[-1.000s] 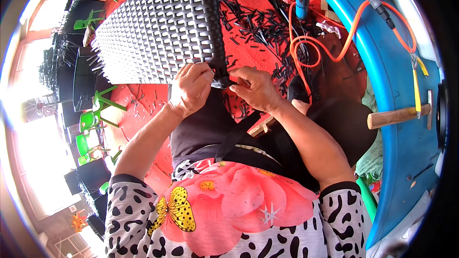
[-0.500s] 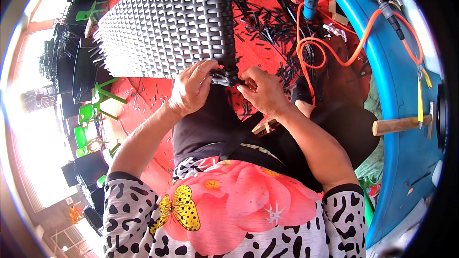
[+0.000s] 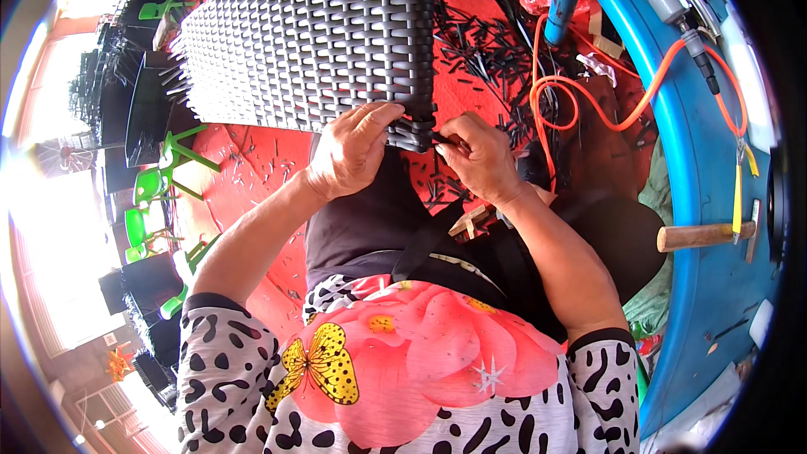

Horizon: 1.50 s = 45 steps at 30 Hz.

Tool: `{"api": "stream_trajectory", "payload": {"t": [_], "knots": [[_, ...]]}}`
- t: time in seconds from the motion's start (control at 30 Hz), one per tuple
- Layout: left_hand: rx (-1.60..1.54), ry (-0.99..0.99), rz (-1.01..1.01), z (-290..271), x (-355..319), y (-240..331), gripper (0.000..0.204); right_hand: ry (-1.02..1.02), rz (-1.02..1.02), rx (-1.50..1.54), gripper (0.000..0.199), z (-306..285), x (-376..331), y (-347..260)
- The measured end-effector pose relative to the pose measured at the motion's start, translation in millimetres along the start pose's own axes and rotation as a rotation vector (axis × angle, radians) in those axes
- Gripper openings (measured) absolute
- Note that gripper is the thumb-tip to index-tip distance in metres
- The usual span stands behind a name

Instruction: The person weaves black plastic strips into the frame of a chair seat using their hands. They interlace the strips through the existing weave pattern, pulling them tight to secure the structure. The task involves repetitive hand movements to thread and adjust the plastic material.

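Note:
A woven dark grey wicker panel [image 3: 307, 46] stands tilted in front of me, its near right corner reaching down between my hands. My left hand [image 3: 353, 151] grips the panel's lower edge beside that corner, thumb and fingers closed on the weave. Just right of the corner, my right hand [image 3: 481, 158] has its fingers curled in a pinch on a short black strip [image 3: 440, 138] that meets the panel's edge. Most of the strip is hidden by the fingers.
Black strip offcuts [image 3: 483, 42] litter the red floor covering [image 3: 261, 164]. To the right, a blue table [image 3: 685, 286] bears a hammer [image 3: 702, 237] and a grey tool with an orange hose [image 3: 635, 113]. Green chairs [image 3: 151, 185] stand at left; a blue post [image 3: 563, 4] rises at the back.
The panel and both hands sit slightly farther right in view. My right hand has lifted a little from the corner, and the black strip shows more plainly at its fingertips.

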<state>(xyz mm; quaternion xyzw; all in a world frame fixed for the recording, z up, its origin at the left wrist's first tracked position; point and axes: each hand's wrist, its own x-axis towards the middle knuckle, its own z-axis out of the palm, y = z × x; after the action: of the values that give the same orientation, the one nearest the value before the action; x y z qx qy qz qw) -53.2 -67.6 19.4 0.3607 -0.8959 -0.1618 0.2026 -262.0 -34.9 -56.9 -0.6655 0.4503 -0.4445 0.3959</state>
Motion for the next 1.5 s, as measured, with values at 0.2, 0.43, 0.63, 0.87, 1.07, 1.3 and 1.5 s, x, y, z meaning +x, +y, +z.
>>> {"api": "stream_trajectory", "payload": {"t": [0.2, 0.43, 0.63, 0.87, 1.07, 1.3, 1.5], "knots": [[0.048, 0.005, 0.037, -1.6, -1.1, 3.1, 0.038, 0.019, -0.054, 0.01, 0.03, -1.3, 2.1, -5.4], [0.042, -0.009, 0.108, -1.3, 2.0, 0.8, 0.035, 0.017, -0.25, -0.144, 0.035, 0.3, -1.2, -1.4], [0.014, -0.006, 0.109, -2.2, 3.4, 1.0, 0.031, 0.035, -0.284, -0.177, 0.035, 5.2, -0.8, 2.0], [-0.017, 0.058, 0.14, 7.1, -5.2, -6.1, 0.03, -0.071, 0.042, 0.205, 0.037, 8.1, -6.2, -0.2], [-0.037, 0.098, 0.13, 9.7, -9.1, -8.5, 0.03, -0.168, 0.514, 0.841, 0.032, 4.1, 7.6, -5.7], [-0.079, 0.127, 0.1, 14.2, -11.8, -12.4, 0.032, -0.254, 0.534, 0.855, 0.035, 11.7, 5.6, 12.8], [-0.115, 0.136, 0.023, 12.3, -6.3, -9.0, 0.036, -0.358, 0.648, 0.862, 0.034, -2.1, 24.2, -3.7]]}}
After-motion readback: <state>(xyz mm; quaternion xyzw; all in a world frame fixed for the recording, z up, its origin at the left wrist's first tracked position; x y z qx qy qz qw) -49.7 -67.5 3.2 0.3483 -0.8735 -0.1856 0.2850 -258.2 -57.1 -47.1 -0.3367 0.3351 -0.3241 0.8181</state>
